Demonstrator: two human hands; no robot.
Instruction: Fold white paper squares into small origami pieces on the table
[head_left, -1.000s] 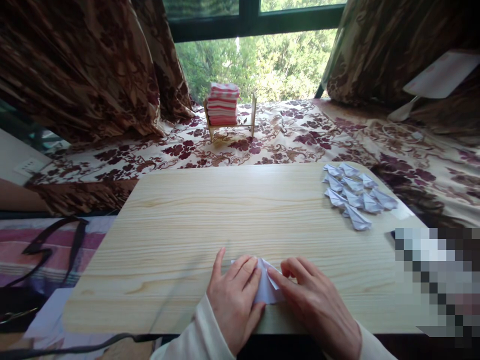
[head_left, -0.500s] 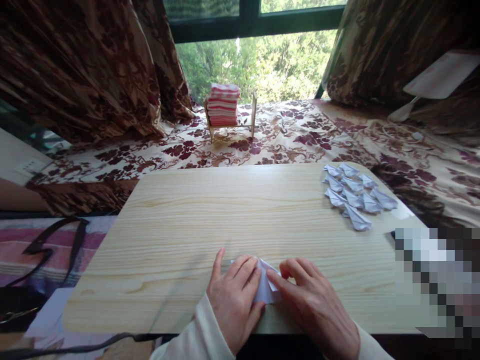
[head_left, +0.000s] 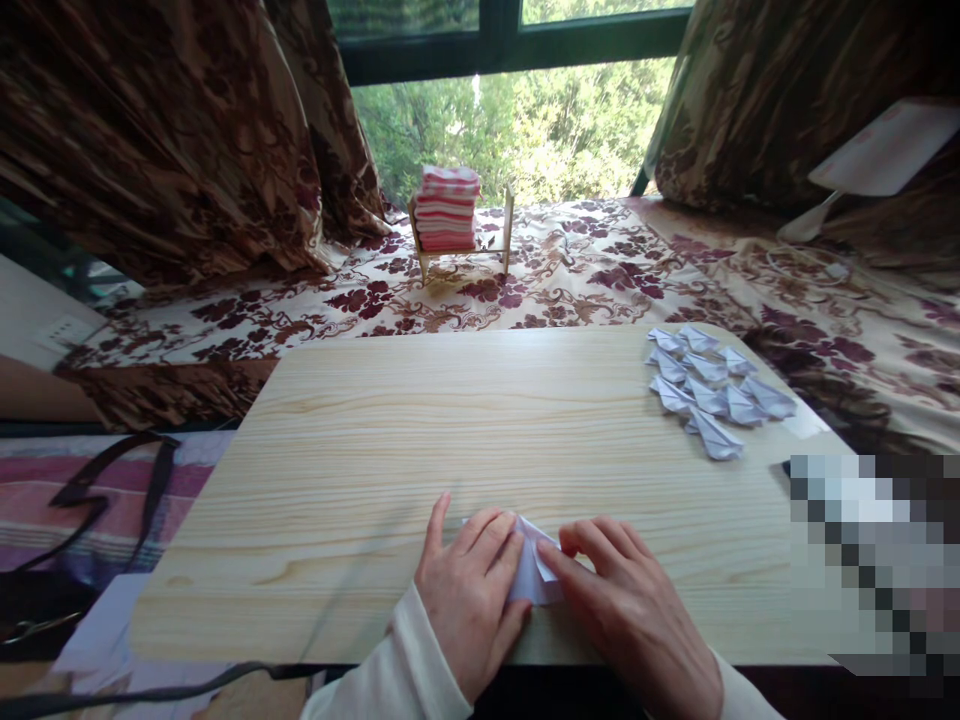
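A small white folded paper piece (head_left: pixel 534 572) lies near the front edge of a pale wooden table (head_left: pixel 480 420). My left hand (head_left: pixel 469 600) lies flat on its left part, fingers stretched out and pressing it down. My right hand (head_left: pixel 634 615) rests on its right side, index finger pressing a fold and the other fingers curled. Most of the paper is hidden under both hands.
Several finished folded white paper pieces (head_left: pixel 709 390) lie in a pile at the table's right rear. A stack of red-and-white sheets (head_left: pixel 446 208) sits in a small wooden stand on the flowered cloth behind. Dark cords (head_left: pixel 105 490) lie at the left. A blurred patch covers the right edge.
Nearly nothing has moved. My right index finger has shifted slightly along the fold of the paper; my left hand stays pressed in place.
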